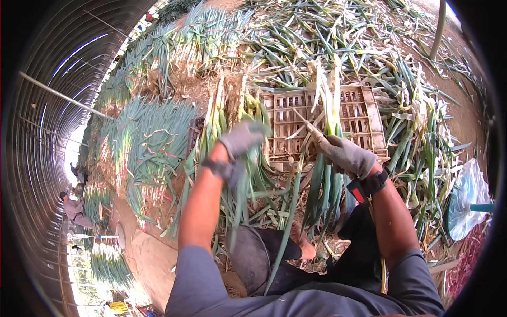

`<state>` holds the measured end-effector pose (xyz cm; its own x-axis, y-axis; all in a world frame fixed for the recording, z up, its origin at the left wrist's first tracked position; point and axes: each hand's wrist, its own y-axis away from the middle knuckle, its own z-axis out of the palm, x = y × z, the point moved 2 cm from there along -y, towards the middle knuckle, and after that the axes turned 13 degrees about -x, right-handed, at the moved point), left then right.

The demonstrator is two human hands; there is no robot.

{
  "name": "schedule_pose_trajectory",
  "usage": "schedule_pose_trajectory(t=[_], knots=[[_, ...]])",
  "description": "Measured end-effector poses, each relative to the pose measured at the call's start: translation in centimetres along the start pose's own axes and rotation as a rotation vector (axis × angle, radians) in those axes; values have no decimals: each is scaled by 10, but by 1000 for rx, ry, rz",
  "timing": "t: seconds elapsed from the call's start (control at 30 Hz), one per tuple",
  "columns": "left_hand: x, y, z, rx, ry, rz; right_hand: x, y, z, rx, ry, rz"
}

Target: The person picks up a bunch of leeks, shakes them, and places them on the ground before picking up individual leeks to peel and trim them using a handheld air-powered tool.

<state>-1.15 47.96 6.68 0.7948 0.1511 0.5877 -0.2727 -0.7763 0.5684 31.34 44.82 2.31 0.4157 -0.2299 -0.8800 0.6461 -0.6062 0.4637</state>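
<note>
My left hand (242, 140), in a grey glove and smeared by motion, is over a heap of green onions (214, 119) left of the crate. Blurred green leaves (240, 185) hang below its wrist; I cannot tell whether its fingers grip them. My gloved right hand (348, 156) is closed round a slim, pale, pointed tool (312, 129), its tip toward the upper left over the crate. A long green onion leaf (288, 227) runs from near this hand down across my lap. More green onions (331, 103) lie upright across the crate, behind the right hand.
A brown slatted plastic crate (377, 124) lies ahead of me. Loose leaves (327, 31) cover the ground beyond and to the right. Tied bundles of green onions (158, 142) stand at left. A yellow hose (383, 274) runs by my right side. Another person (75, 210) sits far left.
</note>
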Motion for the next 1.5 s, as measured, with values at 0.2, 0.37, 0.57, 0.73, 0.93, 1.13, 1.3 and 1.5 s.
schedule_pose_trajectory(t=[0.2, 0.37, 0.57, 0.73, 0.93, 1.13, 1.3, 1.5], knots=[[-70, 12, 110, -253, -657, -238, -7, 4, -3, -37, 29, 30], [-19, 48, 20, 96, -773, -363, -10, 2, -1, -57, 64, 52], [-7, -55, -15, 349, -585, -356, -11, -4, 12, -126, 34, -6], [-71, -120, 49, 340, -351, -571, -11, -3, 15, -90, 93, -29], [-31, -73, 67, 553, 129, -185, -10, 2, 11, -194, 22, -29], [-53, -92, 120, 672, 230, 81, -13, 11, 27, -102, 229, -23], [-33, -58, 149, 540, 367, 28, -8, 10, 42, 0, 408, 34], [-31, -54, 155, 458, 301, 50, -6, -3, 51, 66, 476, 18]])
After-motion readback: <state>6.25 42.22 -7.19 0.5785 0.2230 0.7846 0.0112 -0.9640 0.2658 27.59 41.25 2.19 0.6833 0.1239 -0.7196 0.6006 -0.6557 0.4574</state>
